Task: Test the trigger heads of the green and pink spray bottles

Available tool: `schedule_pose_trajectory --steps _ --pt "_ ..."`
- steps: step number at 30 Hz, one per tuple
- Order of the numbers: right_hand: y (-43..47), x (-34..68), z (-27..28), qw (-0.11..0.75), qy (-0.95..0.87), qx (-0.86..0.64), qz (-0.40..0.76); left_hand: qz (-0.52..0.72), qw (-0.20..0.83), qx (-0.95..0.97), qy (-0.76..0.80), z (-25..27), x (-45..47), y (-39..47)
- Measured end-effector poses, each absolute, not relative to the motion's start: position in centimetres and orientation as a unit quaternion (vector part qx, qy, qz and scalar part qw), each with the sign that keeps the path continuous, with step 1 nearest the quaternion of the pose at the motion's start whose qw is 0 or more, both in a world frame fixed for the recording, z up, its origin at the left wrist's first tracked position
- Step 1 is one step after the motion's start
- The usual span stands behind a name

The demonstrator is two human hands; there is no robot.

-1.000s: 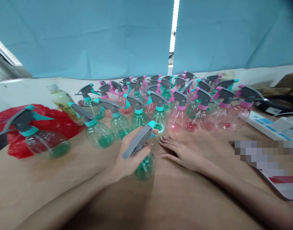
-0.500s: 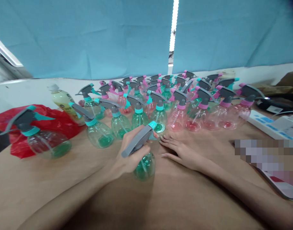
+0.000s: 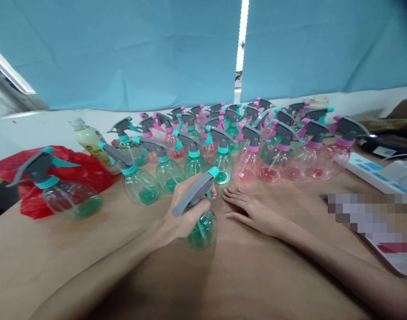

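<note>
My left hand [image 3: 185, 215] is wrapped round the neck of a green spray bottle [image 3: 203, 231] with a grey trigger head and a turquoise nozzle. The bottle is upright or nearly so, low over the table or on it; I cannot tell which. My right hand [image 3: 248, 209] lies flat on the wooden table [image 3: 257, 275], fingers spread, just right of that bottle and holding nothing. Behind the hands stand several more spray bottles, among them a green one [image 3: 221, 166] and a pink one [image 3: 246, 164]. Further left is another green-based spray bottle [image 3: 72, 198].
At the left lie a red plastic bag [image 3: 30, 195] and a bottle of pale yellow liquid [image 3: 92, 144]. On the right are a white power strip [image 3: 363, 166] with a plug in it and a partly blurred-out flat device [image 3: 390, 260]. A blue curtain [image 3: 140, 53] hangs behind.
The view has shifted very slightly. Both hands keep nearly the same place, the left one still round the green spray bottle and the right one flat on the table.
</note>
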State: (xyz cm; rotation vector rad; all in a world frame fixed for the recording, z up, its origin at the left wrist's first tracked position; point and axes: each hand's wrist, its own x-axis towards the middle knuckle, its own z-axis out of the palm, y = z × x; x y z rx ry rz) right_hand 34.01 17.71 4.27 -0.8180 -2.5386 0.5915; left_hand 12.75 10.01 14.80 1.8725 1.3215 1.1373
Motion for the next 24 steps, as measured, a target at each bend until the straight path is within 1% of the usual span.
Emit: schedule_pose_trajectory --steps 8,11,16,24 --pt "17.64 33.95 4.3 0.201 -0.912 -0.292 0.208 0.44 0.271 0.694 0.501 14.43 12.67 10.66" --pt "17.54 33.96 4.41 0.207 -0.909 -0.294 0.211 0.459 0.284 0.687 0.486 14.47 12.92 10.53" --pt "17.5 33.95 4.58 0.188 -0.913 -0.299 0.203 0.472 0.325 0.673 0.467 14.39 13.18 10.23" --pt "17.65 34.01 4.28 0.199 -0.913 -0.292 0.204 0.46 0.317 0.675 0.482 14.32 13.05 10.29"
